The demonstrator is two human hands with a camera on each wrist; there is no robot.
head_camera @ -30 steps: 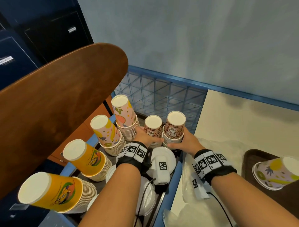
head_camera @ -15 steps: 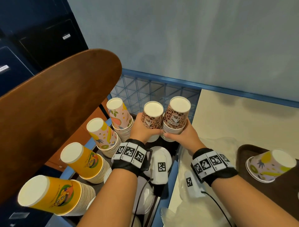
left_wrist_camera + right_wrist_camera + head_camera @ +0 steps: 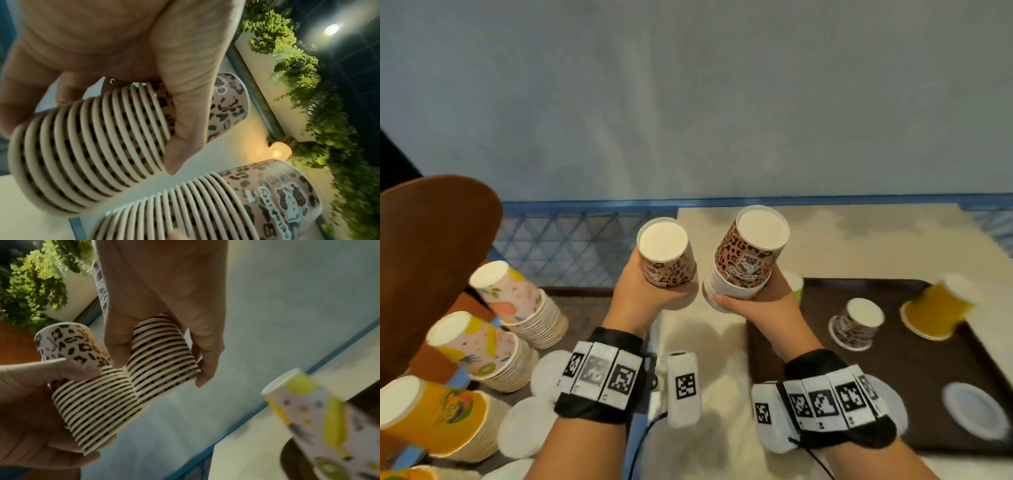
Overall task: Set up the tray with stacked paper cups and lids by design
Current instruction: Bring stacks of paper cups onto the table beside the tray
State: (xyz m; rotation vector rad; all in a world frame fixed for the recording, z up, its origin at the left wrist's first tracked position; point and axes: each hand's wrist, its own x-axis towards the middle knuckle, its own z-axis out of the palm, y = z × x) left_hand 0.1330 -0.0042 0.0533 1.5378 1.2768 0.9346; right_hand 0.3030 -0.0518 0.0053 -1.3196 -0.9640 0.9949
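Observation:
Two stacks of upturned leopard-print paper cups are held up side by side above the gap between crate and table. My left hand (image 3: 650, 294) grips the left leopard stack (image 3: 667, 260) by its rims, thumb (image 3: 185, 116) across the rolled edges (image 3: 92, 146). My right hand (image 3: 755, 303) grips the taller right leopard stack (image 3: 748, 263), fingers (image 3: 207, 353) curled round its rims (image 3: 162, 356). The brown tray (image 3: 893, 383) lies to the right, carrying a dark patterned cup (image 3: 856, 323), a yellow cup (image 3: 936, 308), a white lid (image 3: 972, 409) and a fruit-print cup (image 3: 329, 426).
On the left, a blue wire crate (image 3: 571, 236) holds stacks of pink fruit cups (image 3: 517, 298), yellow cups (image 3: 438, 418) and white lids (image 3: 524, 428). A brown chair back (image 3: 431, 260) rises at far left. The beige table (image 3: 859, 240) meets a grey wall behind.
Both hands have lifted the two leopard stacks out of the crate and carried them up and to the right, toward the table. The head view has swung right, showing more of the tray.

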